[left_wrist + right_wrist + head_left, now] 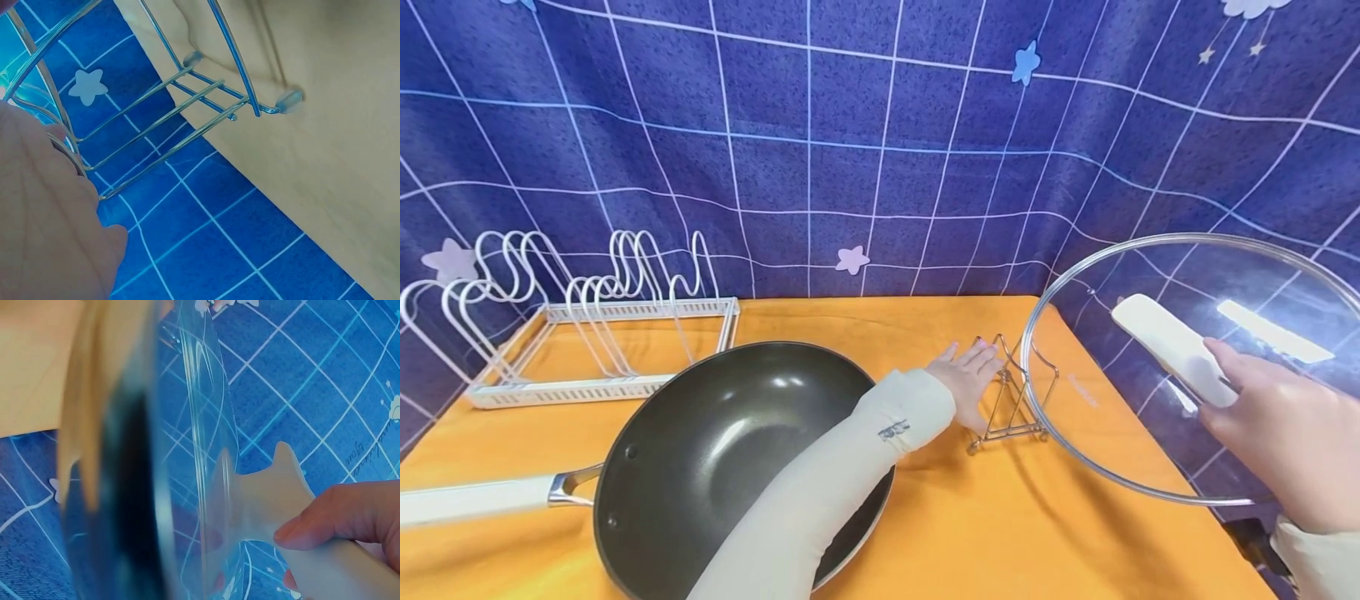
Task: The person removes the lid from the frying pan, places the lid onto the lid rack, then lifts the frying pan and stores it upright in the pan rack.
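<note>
My right hand (pixel 1285 425) grips the white handle (pixel 1172 346) of a large glass pan lid (pixel 1273 329), which it holds up on edge at the right. In the right wrist view the thumb lies along the handle (pixel 269 494), with the lid seen nearly edge-on. My left hand (pixel 966 379) has its fingers straight and spread, right at the side of a small metal wire rack (pixel 1011 432). Close up in the left wrist view, the palm (pixel 50 206) covers part of the rack's wires (pixel 153 125). The lid's rim overlaps the rack's right side in the head view.
A dark wok (pixel 752 417) with a white handle (pixel 482 500) sits under my left forearm. Behind it at the left stands a white rack (pixel 572 387) with looped dividers. An orange cloth (pixel 970 533) covers the table, and a blue checked curtain (pixel 820 150) hangs behind.
</note>
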`<state>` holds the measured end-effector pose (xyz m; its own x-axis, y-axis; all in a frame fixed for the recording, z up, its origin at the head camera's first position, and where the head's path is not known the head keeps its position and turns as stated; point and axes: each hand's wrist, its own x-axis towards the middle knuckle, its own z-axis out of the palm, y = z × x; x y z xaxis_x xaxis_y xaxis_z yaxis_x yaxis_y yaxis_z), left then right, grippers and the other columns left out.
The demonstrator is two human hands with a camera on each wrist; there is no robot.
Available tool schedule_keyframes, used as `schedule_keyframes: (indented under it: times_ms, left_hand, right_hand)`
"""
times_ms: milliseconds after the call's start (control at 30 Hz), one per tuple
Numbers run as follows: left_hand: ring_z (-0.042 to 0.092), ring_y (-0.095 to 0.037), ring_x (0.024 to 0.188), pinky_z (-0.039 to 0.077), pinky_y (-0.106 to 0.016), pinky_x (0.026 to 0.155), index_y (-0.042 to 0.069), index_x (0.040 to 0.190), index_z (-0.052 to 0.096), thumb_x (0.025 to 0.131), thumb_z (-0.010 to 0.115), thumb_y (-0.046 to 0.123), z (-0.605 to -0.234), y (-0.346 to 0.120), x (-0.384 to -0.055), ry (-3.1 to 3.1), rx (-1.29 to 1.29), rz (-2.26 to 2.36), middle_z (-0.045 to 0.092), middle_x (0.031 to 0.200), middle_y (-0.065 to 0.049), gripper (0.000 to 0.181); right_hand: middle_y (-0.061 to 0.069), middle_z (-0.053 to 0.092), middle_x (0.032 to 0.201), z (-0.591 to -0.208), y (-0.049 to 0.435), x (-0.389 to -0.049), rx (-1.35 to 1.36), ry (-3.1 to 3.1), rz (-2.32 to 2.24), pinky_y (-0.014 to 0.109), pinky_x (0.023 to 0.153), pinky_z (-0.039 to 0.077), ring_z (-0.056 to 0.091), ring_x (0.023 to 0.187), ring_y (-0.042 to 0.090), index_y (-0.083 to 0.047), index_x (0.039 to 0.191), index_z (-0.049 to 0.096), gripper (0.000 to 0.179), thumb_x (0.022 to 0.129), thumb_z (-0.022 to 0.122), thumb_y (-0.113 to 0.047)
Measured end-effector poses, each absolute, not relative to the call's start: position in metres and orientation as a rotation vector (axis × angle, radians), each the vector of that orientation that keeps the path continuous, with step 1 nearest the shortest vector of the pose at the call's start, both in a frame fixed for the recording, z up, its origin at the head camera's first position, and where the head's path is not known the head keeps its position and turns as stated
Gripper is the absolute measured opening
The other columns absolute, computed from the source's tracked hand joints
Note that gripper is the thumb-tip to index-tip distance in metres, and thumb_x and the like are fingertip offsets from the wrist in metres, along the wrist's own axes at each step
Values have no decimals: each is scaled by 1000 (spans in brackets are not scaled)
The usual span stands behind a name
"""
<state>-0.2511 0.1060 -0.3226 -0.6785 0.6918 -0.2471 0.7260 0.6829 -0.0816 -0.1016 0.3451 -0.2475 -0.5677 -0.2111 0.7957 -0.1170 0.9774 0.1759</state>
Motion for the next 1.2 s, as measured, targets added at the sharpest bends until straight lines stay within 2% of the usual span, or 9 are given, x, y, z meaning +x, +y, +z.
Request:
schedule_keyframes:
  times_ms: [100, 233, 367, 500, 600, 733, 933, 1200]
  left_hand:
    - [-7, -10, 145, -2, -34, 117, 19, 155, 5, 83, 62, 57, -323, 106, -251, 2713, 1149, -288, -4, 161, 4, 99]
    - [-7, -10, 145, -1, -35, 117, 20, 155, 3, 84, 62, 57, -323, 106, -250, 2719, 1153, -298, -4, 161, 4, 99]
    - [-7, -10, 145, -1, -36, 117, 20, 155, 1, 84, 61, 57, -322, 105, -250, 2713, 1161, -291, -5, 160, 5, 100]
    - [-5, -10, 145, 0, -37, 117, 22, 155, 4, 83, 62, 58, -320, 104, -251, 2710, 1177, -277, -3, 161, 6, 99]
    - [-5, -10, 145, 1, -37, 117, 23, 155, 5, 82, 62, 58, -319, 104, -251, 2707, 1184, -274, -2, 160, 6, 99]
    - [-5, -10, 145, 0, -37, 117, 22, 155, 6, 82, 63, 58, -320, 105, -250, 2709, 1169, -284, -2, 160, 6, 100]
    - [-5, -10, 145, 1, -37, 117, 22, 155, 7, 82, 62, 59, -319, 106, -251, 2715, 1161, -317, -3, 160, 6, 98]
    - [-5, -10, 145, 0, -35, 117, 21, 155, 4, 80, 64, 58, -322, 107, -247, 2718, 1148, -288, -4, 160, 5, 103]
  right_hand:
    - [27, 66, 94, -246, 343, -100, 239, -2182, -137, 56, 41, 38, 56, 56, 48, 2, 112, 65, 57, 56, 61, -6]
    - [26, 67, 97, -244, 342, -98, 307, -2188, -187, 58, 43, 42, 57, 57, 51, 3, 114, 64, 62, 53, 62, -7]
    - [23, 68, 97, -243, 339, -97, 340, -2208, -239, 55, 41, 42, 56, 51, 46, 3, 112, 64, 61, 52, 65, -6]
    - [20, 66, 93, -241, 338, -97, 339, -2240, -272, 50, 37, 40, 51, 45, 36, 3, 106, 66, 58, 48, 70, -4]
    - [20, 65, 89, -243, 337, -99, 383, -2193, -263, 47, 33, 34, 46, 42, 34, 4, 102, 66, 47, 56, 64, -7]
    - [22, 66, 85, -244, 335, -106, 457, -2126, -276, 41, 29, 28, 42, 40, 32, 3, 98, 67, 40, 59, 59, -3]
    - [22, 66, 83, -242, 327, -112, 528, -2112, -332, 36, 29, 25, 37, 37, 26, 4, 95, 68, 42, 53, 63, 4]
    - [20, 66, 82, -246, 325, -118, 543, -2119, -326, 35, 28, 24, 34, 37, 23, 4, 95, 68, 39, 57, 58, 5]
